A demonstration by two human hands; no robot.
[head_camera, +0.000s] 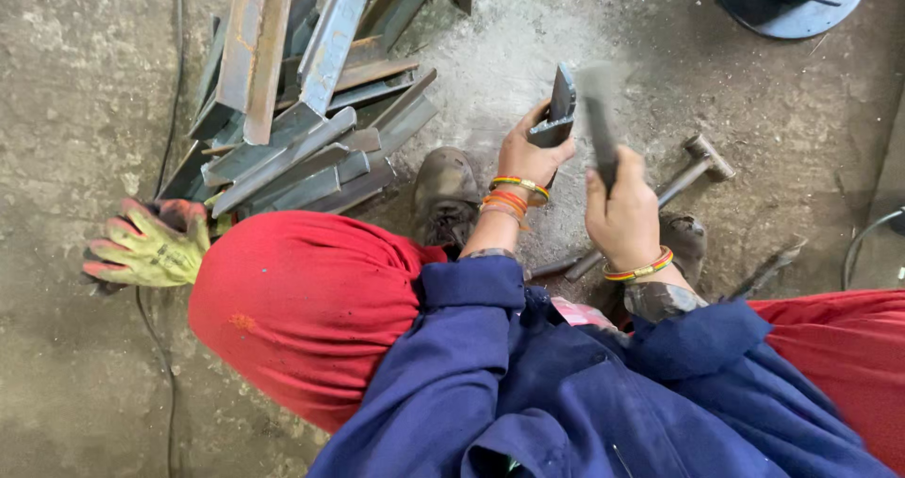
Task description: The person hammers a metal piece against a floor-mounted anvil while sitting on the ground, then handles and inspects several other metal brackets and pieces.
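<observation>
Dusty concrete floor (75, 82), angle-iron offcuts (302, 120) heaped nearby. Left hand (528, 153) clamps a short steel piece (558, 110) upright; right hand (622, 219) fists a blurred chipping tool (599, 124), mid-strike. Next blow needs square aim.

Steel offcuts (302, 120) lie left of the hands; hammer (693, 167) right.

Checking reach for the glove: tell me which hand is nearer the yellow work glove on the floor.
Left. The left hand, gripping a short steel piece, is closer to the yellow glove, which lies far off beyond the red-clad knee. The right hand, holding a blurred tool, is farther still.
</observation>
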